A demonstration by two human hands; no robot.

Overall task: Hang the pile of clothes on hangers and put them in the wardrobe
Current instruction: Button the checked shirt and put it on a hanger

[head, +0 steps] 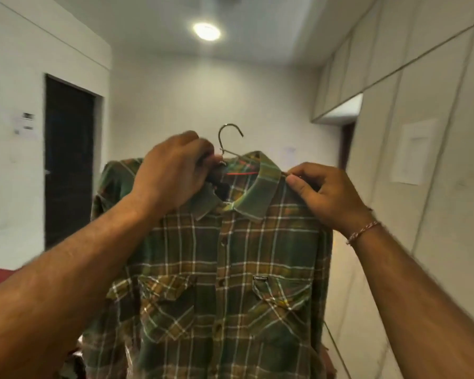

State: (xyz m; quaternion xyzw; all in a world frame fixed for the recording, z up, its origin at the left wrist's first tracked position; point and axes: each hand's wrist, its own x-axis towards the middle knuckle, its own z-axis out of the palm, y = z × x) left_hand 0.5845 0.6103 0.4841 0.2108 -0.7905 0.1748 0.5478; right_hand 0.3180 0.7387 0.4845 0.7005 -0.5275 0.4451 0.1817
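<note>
Up at chest height, clear of any surface, I have the green and brown plaid button-up shirt (pixel 230 269) held in the air on a thin metal wire hanger (pixel 228 138), its hook poking up above the collar. My left hand (pixel 173 170) has its fingers curled round the collar and hanger neck just below the hook. My right hand (pixel 326 192) pinches the shirt's shoulder seam and, as far as I can tell, the hanger's wire end between thumb and forefinger; a thin red and white thread bracelet (pixel 363 232) sits on that wrist.

What worries me: the shoulder under my left hand looks bunched and folded back, so I judge that side is not yet seated on the wire. If I let go now, the shirt could slide off that end and drop. The wire is slim and the cloth limp, so a tilt of the hook could also shed it. The frame is blurred, so I cannot confirm the wire's path inside the collar.

Counted: one shirt, one hanger, two hands, two chest pockets, one ceiling light (pixel 207 31), one dark doorway (pixel 69 160) on the left wall, and pale wardrobe panels (pixel 422 132) along the right, all closed as far as I see.
</note>
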